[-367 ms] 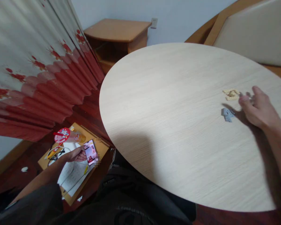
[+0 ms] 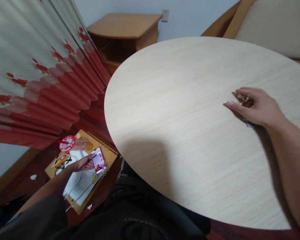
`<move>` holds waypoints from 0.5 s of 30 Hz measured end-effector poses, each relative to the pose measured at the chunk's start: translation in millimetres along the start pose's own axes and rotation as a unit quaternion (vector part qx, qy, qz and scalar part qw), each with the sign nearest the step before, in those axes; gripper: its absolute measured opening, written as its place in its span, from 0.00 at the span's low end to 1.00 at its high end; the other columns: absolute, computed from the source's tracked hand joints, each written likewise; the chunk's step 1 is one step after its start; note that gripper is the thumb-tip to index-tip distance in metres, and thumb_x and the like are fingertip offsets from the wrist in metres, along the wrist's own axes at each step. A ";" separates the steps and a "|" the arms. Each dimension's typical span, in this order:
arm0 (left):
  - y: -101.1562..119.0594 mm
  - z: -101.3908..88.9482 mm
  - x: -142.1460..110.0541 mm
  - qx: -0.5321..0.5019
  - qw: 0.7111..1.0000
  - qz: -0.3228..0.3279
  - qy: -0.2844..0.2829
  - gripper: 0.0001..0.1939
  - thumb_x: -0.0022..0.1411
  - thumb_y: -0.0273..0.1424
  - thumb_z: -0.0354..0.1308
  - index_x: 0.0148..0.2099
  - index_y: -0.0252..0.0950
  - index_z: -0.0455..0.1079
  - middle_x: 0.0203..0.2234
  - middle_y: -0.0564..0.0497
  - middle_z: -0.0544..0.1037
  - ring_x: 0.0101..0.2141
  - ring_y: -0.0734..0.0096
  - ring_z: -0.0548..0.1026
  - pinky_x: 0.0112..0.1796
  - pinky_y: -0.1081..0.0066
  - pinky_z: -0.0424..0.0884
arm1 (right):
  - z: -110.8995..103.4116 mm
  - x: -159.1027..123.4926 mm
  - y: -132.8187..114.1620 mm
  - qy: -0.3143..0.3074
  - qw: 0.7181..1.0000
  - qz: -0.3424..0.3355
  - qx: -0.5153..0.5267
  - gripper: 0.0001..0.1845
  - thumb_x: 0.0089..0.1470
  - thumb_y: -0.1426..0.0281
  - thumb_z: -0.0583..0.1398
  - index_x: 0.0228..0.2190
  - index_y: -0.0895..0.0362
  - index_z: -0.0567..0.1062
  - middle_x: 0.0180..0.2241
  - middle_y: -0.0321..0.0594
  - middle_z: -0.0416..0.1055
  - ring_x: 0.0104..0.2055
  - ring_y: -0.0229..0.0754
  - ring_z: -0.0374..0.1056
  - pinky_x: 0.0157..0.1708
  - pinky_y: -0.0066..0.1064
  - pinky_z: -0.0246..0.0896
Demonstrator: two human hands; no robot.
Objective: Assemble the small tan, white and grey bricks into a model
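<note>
My right hand (image 2: 262, 106) is spread around a seemingly unlifted tan piece (image 2: 241, 96) on the oval table (image 2: 180, 100); left hand (image 2: 85, 163) grips smartphone (image 2: 98, 161).

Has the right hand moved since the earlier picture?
Yes, the right hand has moved left across the picture, judged against the table.

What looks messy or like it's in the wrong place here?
Two small, white, crumpled-looking scraps lie on the dark red floor: one far to the left, one beside the low, tan, rectangular box. They look odd because they seem like litter someone dropped. I can't see anything spilled.
</note>
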State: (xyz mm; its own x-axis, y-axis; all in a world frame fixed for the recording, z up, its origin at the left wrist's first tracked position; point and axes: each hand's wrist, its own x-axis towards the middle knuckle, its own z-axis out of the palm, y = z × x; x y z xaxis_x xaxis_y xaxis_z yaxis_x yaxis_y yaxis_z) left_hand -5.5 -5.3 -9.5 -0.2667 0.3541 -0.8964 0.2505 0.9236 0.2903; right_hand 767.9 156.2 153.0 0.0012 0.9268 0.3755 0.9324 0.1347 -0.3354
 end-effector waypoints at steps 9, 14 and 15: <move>-2.2 3.3 -2.2 -0.034 0.999 -0.015 0.006 0.27 0.46 0.55 0.67 0.24 0.36 0.64 0.19 0.47 0.75 0.22 0.67 0.75 0.26 0.72 0.74 | 0.5 -5.1 -9.5 0.076 0.996 -0.010 -0.043 0.19 0.51 0.55 0.58 0.33 0.54 0.82 0.33 0.47 0.79 0.38 0.51 0.74 0.39 0.40 0.68; -6.5 3.7 -7.5 0.014 1.000 -0.008 -0.002 0.25 0.44 0.52 0.68 0.25 0.37 0.64 0.20 0.48 0.75 0.23 0.64 0.76 0.30 0.68 0.76 | -1.5 -6.9 -20.1 0.089 0.996 -0.009 -0.013 0.18 0.50 0.56 0.59 0.32 0.56 0.82 0.32 0.47 0.79 0.34 0.47 0.73 0.35 0.36 0.69; -8.0 3.1 -8.9 0.023 1.000 -0.005 -0.008 0.25 0.43 0.52 0.69 0.26 0.37 0.65 0.20 0.48 0.75 0.24 0.63 0.76 0.31 0.67 0.77 | -1.8 -7.2 -22.0 0.101 0.995 -0.007 -0.008 0.17 0.50 0.57 0.60 0.31 0.56 0.82 0.32 0.47 0.79 0.35 0.48 0.74 0.36 0.37 0.69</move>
State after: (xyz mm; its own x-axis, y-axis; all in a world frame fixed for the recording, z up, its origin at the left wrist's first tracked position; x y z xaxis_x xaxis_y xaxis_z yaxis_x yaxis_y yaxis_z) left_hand -2.3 -16.3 -4.9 -0.2548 0.3416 -0.9047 0.2905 0.9194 0.2654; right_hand 748.1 146.0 159.3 0.0602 0.8352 0.5467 0.9382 0.1396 -0.3166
